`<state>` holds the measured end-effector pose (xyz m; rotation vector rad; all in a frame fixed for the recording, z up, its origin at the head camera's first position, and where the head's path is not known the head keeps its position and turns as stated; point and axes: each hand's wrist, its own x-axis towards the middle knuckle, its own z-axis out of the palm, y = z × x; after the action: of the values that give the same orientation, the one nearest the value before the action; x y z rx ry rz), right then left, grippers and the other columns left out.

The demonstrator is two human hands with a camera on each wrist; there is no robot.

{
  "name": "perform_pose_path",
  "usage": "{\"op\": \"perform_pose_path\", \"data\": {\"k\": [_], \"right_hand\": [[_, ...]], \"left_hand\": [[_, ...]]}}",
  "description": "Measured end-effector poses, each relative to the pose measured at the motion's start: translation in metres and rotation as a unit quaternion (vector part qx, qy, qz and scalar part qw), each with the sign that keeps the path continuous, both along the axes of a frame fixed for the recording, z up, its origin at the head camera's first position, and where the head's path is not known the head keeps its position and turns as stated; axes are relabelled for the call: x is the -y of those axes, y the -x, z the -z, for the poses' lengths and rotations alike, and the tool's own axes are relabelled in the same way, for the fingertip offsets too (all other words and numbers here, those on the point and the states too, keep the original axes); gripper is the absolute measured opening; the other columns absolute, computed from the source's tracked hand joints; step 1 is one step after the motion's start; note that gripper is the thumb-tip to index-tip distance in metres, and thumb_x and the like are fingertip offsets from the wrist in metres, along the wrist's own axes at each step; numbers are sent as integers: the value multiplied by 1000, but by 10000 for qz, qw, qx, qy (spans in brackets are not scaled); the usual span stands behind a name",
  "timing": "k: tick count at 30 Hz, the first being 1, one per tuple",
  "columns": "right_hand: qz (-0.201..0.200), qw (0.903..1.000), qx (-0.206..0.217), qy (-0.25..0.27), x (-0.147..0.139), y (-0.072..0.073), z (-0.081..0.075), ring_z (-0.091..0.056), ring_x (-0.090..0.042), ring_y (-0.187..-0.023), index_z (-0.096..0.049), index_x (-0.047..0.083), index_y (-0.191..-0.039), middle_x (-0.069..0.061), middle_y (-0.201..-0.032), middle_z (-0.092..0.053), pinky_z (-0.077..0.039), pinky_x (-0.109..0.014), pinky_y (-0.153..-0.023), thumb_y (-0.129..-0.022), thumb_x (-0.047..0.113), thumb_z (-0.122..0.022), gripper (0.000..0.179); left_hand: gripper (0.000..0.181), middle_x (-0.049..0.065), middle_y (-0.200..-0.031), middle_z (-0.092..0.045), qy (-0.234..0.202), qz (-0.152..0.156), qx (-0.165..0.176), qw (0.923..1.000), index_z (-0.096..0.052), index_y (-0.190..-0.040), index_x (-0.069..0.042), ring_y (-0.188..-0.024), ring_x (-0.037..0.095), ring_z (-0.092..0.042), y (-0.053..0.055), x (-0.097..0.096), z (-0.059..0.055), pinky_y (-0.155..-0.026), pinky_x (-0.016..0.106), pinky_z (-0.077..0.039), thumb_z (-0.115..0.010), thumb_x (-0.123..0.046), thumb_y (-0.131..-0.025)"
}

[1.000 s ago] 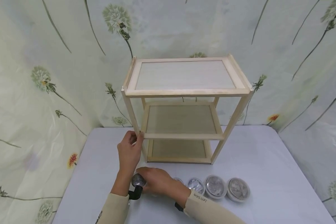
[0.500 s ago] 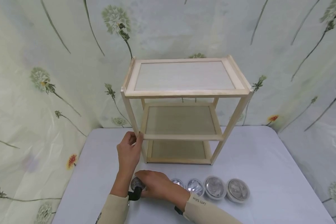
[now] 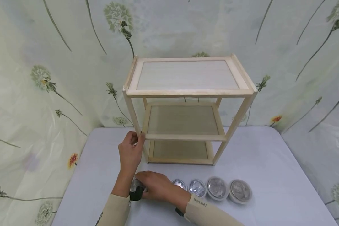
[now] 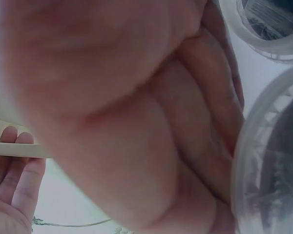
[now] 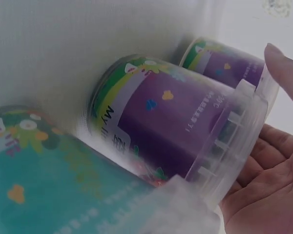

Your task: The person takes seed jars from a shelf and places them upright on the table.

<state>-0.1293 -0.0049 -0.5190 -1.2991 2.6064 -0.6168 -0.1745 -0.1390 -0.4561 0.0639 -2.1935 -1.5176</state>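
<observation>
A three-tier wooden shelf [image 3: 186,93] stands on the lavender table [image 3: 260,157]. My left hand [image 3: 135,141] grips the shelf's front left post [image 3: 132,114]; its fingers [image 4: 14,165] lie on a wooden bar in the left wrist view. My right hand [image 3: 148,184] reaches across under the left forearm and curls over a clear-lidded cup [image 3: 135,185] at the left end of a row. In the right wrist view a purple cup [image 5: 185,122] lies against my palm [image 5: 263,195]. The right hand hides most of that cup in the head view.
Several more lidded cups [image 3: 217,187] stand in a row along the table's front, to the right of my right hand. A teal cup [image 5: 39,170] and a second purple cup [image 5: 219,58] show in the right wrist view. Floral sheeting [image 3: 45,78] walls in the table.
My right hand and the cup under it have sunk a little toward the table. The left hand stays on the post.
</observation>
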Motion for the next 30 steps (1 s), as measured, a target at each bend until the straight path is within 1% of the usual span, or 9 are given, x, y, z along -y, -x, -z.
{"op": "perform_pose_path", "data": {"k": [3,6,8,10,13,19,26,30], "right_hand": [[-12,10000,-8,-13,-1,-1,2,-62,-4,-107,-64,16,-139,7,-126,-69,-51,-20,-85,-89,40,-85,59],[-25,9999,-125,-27,-1,-1,5,-62,-6,-113,-64,15,-139,6,-129,-68,-50,-24,-97,-88,40,-86,61],[-32,9998,-200,-35,-1,-1,6,-62,-7,-114,-64,15,-138,6,-129,-68,-48,-28,-106,-87,40,-87,61],[-39,9996,-267,-71,-1,-1,7,-62,-6,-114,-63,15,-137,6,-128,-67,-45,-32,-112,-87,39,-87,61],[-43,9995,-309,-105,0,-1,6,-63,-5,-114,-64,16,-136,7,-126,-68,-44,-37,-114,-87,41,-87,60],[-63,9992,-375,-85,1,0,5,-63,-4,-111,-64,16,-134,7,-123,-68,-44,-38,-113,-87,39,-87,57],[-78,9985,-534,-27,0,-2,6,-61,-7,-119,-63,14,-135,4,-127,-67,-43,-43,-115,-87,36,-87,58],[-124,9972,-740,-6,-1,-5,8,-61,-9,-121,-63,14,-133,2,-126,-67,-43,-44,-115,-86,37,-87,58]], "left_hand": [[22,4,-103,-79,-35,39,42,10000,-71,-106,-11,-102,17,-76,1,-1,1,-83,43,-62,-67,-33,-104],[21,5,-103,-79,-53,72,50,9999,-71,-106,-11,-102,17,-75,2,-1,1,-84,41,-62,-67,-32,-104],[21,5,-104,-79,-54,69,41,10000,-71,-106,-11,-103,17,-75,2,0,0,-84,41,-62,-67,-31,-104],[21,5,-104,-79,-35,43,43,10000,-71,-106,-11,-103,17,-75,2,0,-1,-84,42,-62,-67,-31,-104],[21,5,-105,-79,2,29,57,10000,-71,-107,-11,-103,17,-75,2,1,-1,-84,43,-62,-67,-32,-104],[21,6,-105,-79,23,34,3,10000,-71,-107,-11,-103,17,-75,2,1,0,-83,43,-62,-67,-31,-104],[22,6,-105,-79,-2,27,-11,10000,-71,-106,-10,-102,17,-76,3,2,0,-83,42,-62,-67,-31,-104],[21,5,-104,-79,-45,31,20,10000,-71,-105,-11,-101,16,-76,1,1,1,-83,42,-62,-68,-32,-104]]}}
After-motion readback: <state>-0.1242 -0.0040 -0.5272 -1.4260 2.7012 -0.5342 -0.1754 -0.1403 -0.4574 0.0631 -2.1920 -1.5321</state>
